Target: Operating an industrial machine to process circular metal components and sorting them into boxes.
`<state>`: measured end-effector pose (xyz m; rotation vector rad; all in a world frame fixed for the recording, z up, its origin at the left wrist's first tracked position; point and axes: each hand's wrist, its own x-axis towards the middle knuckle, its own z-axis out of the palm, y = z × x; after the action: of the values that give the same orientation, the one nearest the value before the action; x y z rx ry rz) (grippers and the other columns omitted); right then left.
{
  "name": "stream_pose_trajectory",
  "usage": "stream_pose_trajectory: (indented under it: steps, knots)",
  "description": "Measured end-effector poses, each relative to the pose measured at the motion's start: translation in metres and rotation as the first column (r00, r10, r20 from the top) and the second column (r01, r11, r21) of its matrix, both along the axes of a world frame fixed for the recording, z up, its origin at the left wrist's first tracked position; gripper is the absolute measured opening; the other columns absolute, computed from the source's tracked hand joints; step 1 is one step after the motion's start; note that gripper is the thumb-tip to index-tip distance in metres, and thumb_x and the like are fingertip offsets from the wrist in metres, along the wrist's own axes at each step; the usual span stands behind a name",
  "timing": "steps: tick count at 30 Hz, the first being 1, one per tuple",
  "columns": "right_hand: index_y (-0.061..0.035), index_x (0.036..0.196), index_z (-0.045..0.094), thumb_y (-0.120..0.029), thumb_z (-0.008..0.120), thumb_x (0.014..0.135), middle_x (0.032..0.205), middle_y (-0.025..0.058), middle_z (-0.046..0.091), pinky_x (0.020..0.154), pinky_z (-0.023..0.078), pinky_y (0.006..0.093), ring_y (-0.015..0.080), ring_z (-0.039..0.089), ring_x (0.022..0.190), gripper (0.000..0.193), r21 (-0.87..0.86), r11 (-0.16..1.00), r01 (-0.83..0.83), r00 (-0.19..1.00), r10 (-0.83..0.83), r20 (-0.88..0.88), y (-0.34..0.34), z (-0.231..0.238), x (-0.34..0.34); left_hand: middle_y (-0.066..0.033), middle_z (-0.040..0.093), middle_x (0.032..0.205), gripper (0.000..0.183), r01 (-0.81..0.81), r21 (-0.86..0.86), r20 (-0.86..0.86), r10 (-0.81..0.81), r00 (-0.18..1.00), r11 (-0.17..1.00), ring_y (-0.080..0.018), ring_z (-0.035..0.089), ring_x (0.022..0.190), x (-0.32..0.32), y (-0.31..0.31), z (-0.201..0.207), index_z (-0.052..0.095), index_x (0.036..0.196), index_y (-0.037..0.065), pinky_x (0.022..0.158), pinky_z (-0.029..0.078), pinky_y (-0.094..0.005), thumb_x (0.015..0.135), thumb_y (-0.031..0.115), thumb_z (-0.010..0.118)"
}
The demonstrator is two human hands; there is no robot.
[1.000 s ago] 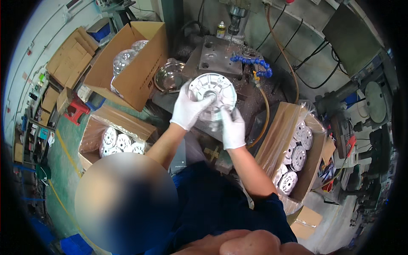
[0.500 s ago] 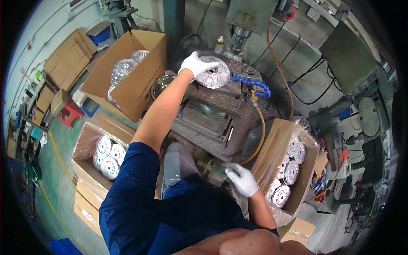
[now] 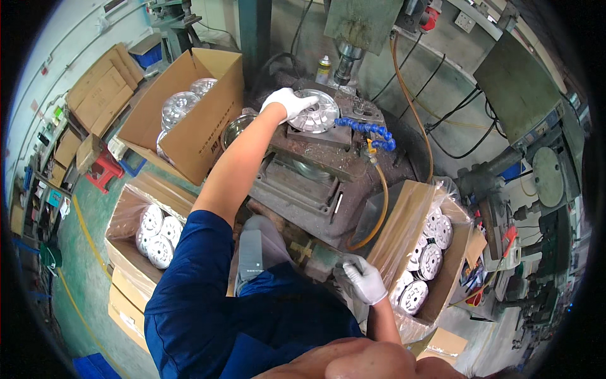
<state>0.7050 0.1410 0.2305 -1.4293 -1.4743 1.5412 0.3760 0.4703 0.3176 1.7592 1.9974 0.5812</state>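
Observation:
In a white glove, my left hand grips the left rim of a round silvery metal disc with a hole at its centre. The disc rests on a metal block on the machine table, and my fingers reach over its top face. My right hand, also gloved, is low beside the box on the right. Its fingers are curled; whatever they may hold is hidden. A shiny metal bowl-like part lies left of the disc, partly behind my left forearm.
Blue jointed hose and a drill head are close by the disc. A spray can stands behind. Cardboard boxes with metal discs flank me: one right, one lower left, one upper left.
My left hand stays on the disc. My right hand has shifted slightly right and down, and its fingers are more curled. The whole view has moved a little.

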Motion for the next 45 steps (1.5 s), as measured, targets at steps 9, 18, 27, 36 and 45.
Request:
stream_pose_trajectory:
  steps: [9,18,27,36,45]
  knots:
    - [0.0006,0.12,0.058,-0.018,0.062,0.095,0.099,0.003,0.065,0.071,0.047,0.0221,0.0064,0.056,0.081,0.032,0.005,1.0,-0.008,0.999,0.008,0.036,0.002,0.007,0.004,-0.0274,0.063,0.113,0.091,-0.026,-0.053,-0.036,0.024,0.999,0.998,-0.0369,0.061,0.109,0.007,-0.013,0.016,0.066,0.11,-0.008,0.093,0.047,-0.0384,0.071,0.075,0.057]
    - [0.0021,0.117,0.059,-0.019,0.064,0.092,0.098,0.0084,0.067,0.08,0.05,0.027,0.0119,0.06,0.087,0.033,0.152,0.988,-0.029,0.981,-0.001,0.194,-0.009,0.013,0.017,-0.0279,0.062,0.115,0.096,-0.06,-0.041,-0.036,0.059,0.998,0.997,-0.0369,0.061,0.111,0.003,-0.013,0.011,0.063,0.113,-0.009,0.094,0.047,-0.0385,0.07,0.076,0.058]
    - [0.0017,0.115,0.06,-0.021,0.066,0.091,0.101,0.0127,0.068,0.083,0.049,0.0284,0.0136,0.063,0.093,0.033,0.141,0.99,0.008,0.986,-0.031,0.161,-0.01,0.023,0.01,-0.0278,0.063,0.114,0.094,0.03,0.027,0.033,-0.031,0.999,0.999,-0.0365,0.062,0.109,-0.005,0.002,-0.005,0.062,0.115,-0.009,0.093,0.047,-0.038,0.07,0.073,0.062]
    - [-0.0023,0.114,0.061,-0.026,0.066,0.091,0.093,0.0134,0.07,0.077,0.052,0.0303,0.0161,0.066,0.083,0.034,0.159,0.986,-0.054,0.967,0.012,0.255,-0.011,0.013,0.008,-0.0281,0.06,0.12,0.096,0.006,-0.016,0.05,-0.006,0.999,1.0,-0.0371,0.059,0.114,-0.002,-0.003,0.004,0.059,0.12,-0.009,0.096,0.045,-0.0385,0.07,0.072,0.062]
    - [-0.0027,0.115,0.06,-0.029,0.066,0.09,0.093,0.0191,0.069,0.076,0.052,0.0349,0.0281,0.069,0.086,0.037,0.236,0.962,-0.138,0.921,0.037,0.389,-0.001,0.038,-0.004,-0.0272,0.06,0.121,0.091,-0.01,-0.025,0.054,0.011,0.998,1.0,-0.037,0.059,0.114,-0.002,-0.004,0.004,0.061,0.118,-0.007,0.096,0.045,-0.0381,0.071,0.071,0.062]
